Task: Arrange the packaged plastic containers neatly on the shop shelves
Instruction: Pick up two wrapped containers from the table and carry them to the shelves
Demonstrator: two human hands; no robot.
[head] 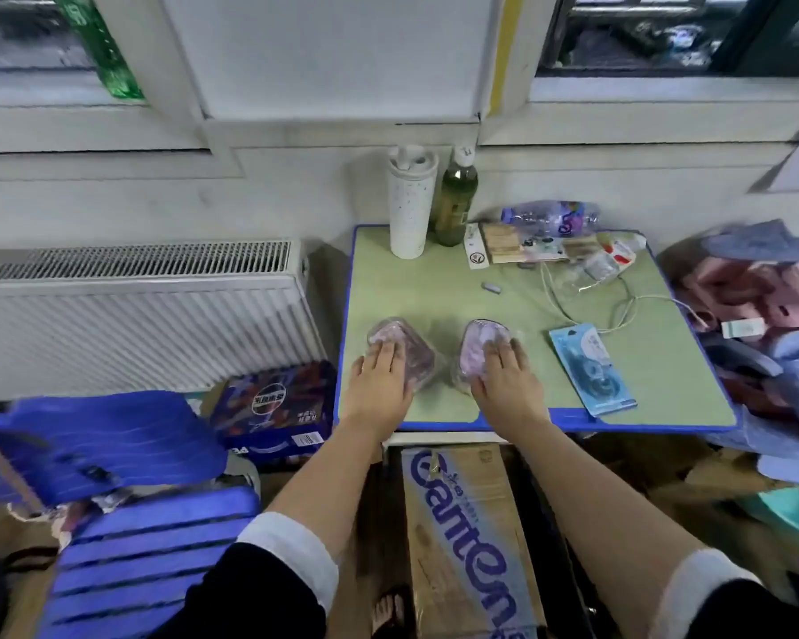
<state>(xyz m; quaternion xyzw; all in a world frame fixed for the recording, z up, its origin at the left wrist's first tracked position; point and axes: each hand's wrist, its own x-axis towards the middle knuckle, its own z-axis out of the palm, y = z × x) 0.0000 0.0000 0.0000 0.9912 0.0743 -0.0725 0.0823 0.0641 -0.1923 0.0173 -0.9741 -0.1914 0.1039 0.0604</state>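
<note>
Head view: the left hand [379, 382] lies flat, fingers straight, on one packaged container [390, 332]. The right hand [508, 382] rests the same way on a second container [478, 336] just beside it. Both containers sit near the front blue edge of the bench [434, 288], with bare green top beyond the fingertips. A blue packet [591, 366] lies to the right of the right hand. The containers are rounded, pale pink-purple and wrapped in clear film.

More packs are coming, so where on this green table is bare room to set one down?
Bare: the left strip of the table between the white flask and the left container; the middle band behind it and the right container; the front right corner beyond the blue card pack. Crowded: the back right, with the crushed bottle, wrappers and cable.
</note>
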